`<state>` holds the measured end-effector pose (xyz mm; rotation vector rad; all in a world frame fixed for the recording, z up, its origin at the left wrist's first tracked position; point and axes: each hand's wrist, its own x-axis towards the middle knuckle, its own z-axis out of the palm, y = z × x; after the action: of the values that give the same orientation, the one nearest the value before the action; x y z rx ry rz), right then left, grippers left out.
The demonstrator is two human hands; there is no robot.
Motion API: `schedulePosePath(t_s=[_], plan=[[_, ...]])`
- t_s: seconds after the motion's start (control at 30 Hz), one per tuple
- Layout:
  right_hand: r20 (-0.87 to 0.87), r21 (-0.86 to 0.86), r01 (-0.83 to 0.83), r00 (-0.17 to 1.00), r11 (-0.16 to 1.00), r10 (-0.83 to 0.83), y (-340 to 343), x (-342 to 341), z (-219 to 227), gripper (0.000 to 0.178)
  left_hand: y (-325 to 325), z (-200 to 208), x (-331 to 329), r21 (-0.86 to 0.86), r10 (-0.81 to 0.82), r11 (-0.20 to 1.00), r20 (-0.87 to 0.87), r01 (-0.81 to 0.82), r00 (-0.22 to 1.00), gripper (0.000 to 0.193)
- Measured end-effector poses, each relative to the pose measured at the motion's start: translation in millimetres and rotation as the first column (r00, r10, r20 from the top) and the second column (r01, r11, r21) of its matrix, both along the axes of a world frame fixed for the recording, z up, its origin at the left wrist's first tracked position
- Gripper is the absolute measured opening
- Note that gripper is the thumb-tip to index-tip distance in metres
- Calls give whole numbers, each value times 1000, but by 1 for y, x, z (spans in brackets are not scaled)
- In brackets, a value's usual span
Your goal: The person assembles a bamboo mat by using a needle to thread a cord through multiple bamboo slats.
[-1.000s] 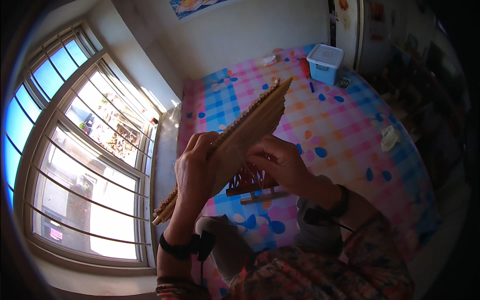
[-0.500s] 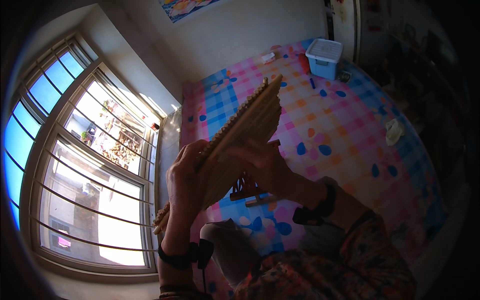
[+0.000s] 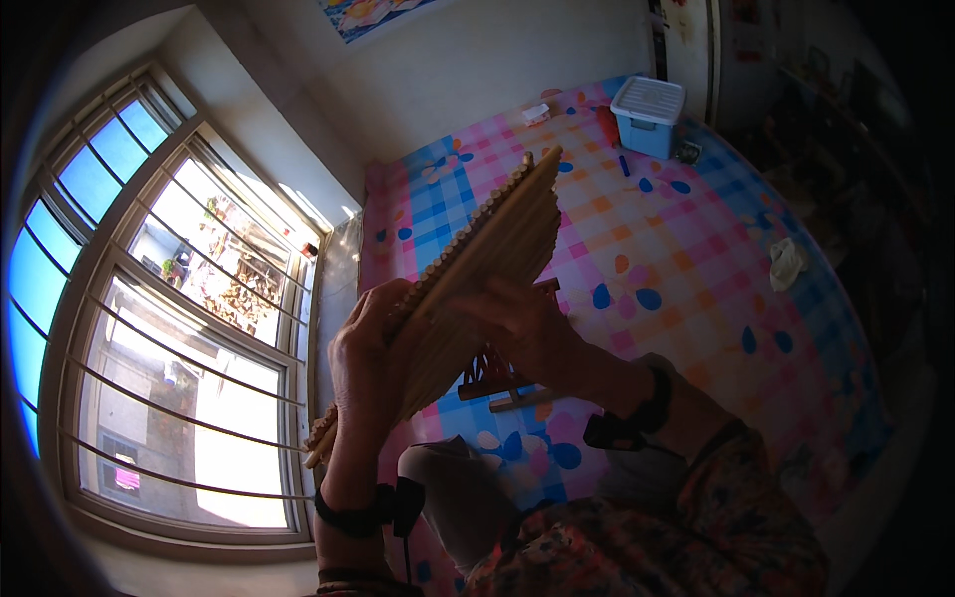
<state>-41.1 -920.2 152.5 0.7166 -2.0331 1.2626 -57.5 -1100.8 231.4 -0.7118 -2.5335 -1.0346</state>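
A flat panel of pale stalks [image 3: 497, 244] laid side by side stands tilted in front of me, its edge lined with round stalk ends. My left hand [image 3: 366, 343] is closed around the panel's left edge, the fingers going behind it. Against the shaded right face lies my right hand [image 3: 532, 333]; its fingertips are dark and blurred, so whether they grip anything is unclear. Below that hand, partly hidden by the panel, a reddish-brown wooden piece with lattice [image 3: 487, 373] rests on the bed cover.
A checked, flowered cover [image 3: 637, 338] spreads beneath me. At the far side sit a blue lidded box [image 3: 647, 124], a small white packet [image 3: 536, 114] and a dark blue stick-like item [image 3: 624, 166]. A white cloth [image 3: 787, 265] lies to the right. A barred window [image 3: 189, 328] fills the left.
My right hand and its blurred fingers have shifted very slightly against the panel's face. The left hand and the panel keep nearly the same place.
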Motion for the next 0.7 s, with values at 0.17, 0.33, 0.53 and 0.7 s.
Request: schedulePosePath(t_s=[0.17, 0.33, 0.53, 0.7], plan=[[73, -15, 12, 997, 1000, -11, -5, 2, -1, 27, 4, -1, 6, -30, 56, 998, -22, -56, 998, 25], [165, -166, 36, 986, 985, -8, -6, 32, 3, 30, 18, -8, 29, -78, 1, 997, -166, -14, 986, 20], [398, -293, 23, 912, 956, 101, 6, 75, 10, 23, 33, -34, 61, -204, -51, 979, -308, -14, 950, 24], [569, -167, 62, 821, 984, 45, 25, 114, 2, 22, 43, -55, 89, -187, -65, 982, -335, 1, 940, 20]])
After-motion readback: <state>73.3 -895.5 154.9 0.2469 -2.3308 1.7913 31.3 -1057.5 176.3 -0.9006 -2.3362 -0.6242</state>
